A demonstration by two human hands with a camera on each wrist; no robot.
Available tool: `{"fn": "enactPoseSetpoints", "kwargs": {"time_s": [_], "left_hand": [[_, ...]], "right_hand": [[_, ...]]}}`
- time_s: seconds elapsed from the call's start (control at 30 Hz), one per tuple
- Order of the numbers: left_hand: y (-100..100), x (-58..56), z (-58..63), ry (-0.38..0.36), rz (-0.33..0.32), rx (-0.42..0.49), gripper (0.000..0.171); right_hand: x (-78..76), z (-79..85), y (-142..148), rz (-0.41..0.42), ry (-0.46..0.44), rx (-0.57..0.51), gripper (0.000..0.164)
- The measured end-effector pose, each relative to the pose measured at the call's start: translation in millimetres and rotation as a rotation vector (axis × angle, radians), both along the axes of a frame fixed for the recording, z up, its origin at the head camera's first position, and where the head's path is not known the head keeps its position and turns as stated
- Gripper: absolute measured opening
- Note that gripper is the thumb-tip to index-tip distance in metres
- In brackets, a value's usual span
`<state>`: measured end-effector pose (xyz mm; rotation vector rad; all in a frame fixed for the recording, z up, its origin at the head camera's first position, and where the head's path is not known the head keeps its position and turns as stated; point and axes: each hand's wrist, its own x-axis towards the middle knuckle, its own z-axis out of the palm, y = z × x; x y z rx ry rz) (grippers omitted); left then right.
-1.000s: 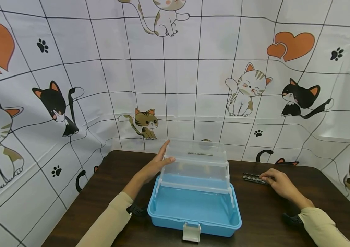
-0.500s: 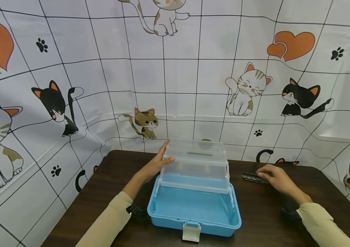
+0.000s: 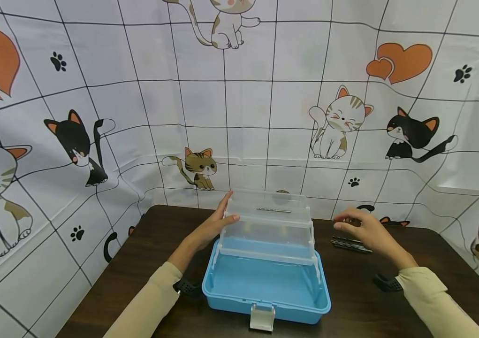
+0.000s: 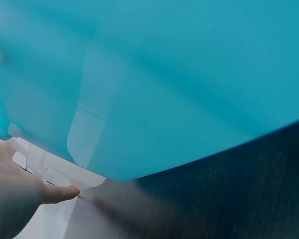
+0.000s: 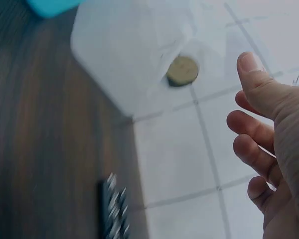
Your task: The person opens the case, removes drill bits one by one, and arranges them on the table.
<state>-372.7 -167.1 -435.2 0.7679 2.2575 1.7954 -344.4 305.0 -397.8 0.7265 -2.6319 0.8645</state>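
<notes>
A light-blue box point(image 3: 264, 286) with an unlatched flap at its front stands on the table, its clear trays point(image 3: 270, 234) raised behind the main compartment. In the upper tray lies one thin drill bit point(image 3: 274, 210). My left hand point(image 3: 209, 230) rests against the left side of the trays, fingers extended behind them; the left wrist view shows part of that hand point(image 4: 20, 194) beside the box. Above the small pile of drill bits point(image 3: 351, 244), my right hand point(image 3: 368, 230) hovers with fingers loosely bent. Thumb and index tips look apart in the right wrist view, and nothing shows between them.
The dark wooden table point(image 3: 138, 281) ends at a pale wall cover point(image 3: 247, 108) printed with cats, hearts and grid lines. The box's white front latch point(image 3: 262, 319) hangs outward. A dark band point(image 3: 387, 282) is on my right wrist.
My right hand has risen off the drill bit pile and shifted left towards the trays, its fingers spreading somewhat. My left hand and the box have stayed where they were.
</notes>
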Motion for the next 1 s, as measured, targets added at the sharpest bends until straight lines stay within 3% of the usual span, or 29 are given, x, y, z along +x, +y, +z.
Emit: {"fn": "enactPoseSetpoints", "kwargs": {"time_s": [0.17, 0.43, 0.7, 1.0], "left_hand": [[-2, 1.1, 0.5, -0.008, 0.007, 0.008, 0.083], [-4, -1.3, -3.9, -0.004, -0.003, 0.019, 0.085], [-3, -0.9, -2.3, -0.008, -0.002, 0.017, 0.083], [-3, -2.6, -1.9, -0.025, -0.008, 0.012, 0.086]], "right_hand": [[-1.4, 22.1, -29, 0.065, 0.078, -0.005, 0.016], [-13.1, 45.4, -81, 0.261, 0.160, 0.002, 0.023], [-14.5, 53.8, -117, 0.366, 0.048, 0.119, 0.038], [-9.9, 50.6, -127, 0.318, -0.065, 0.188, 0.047]]}}
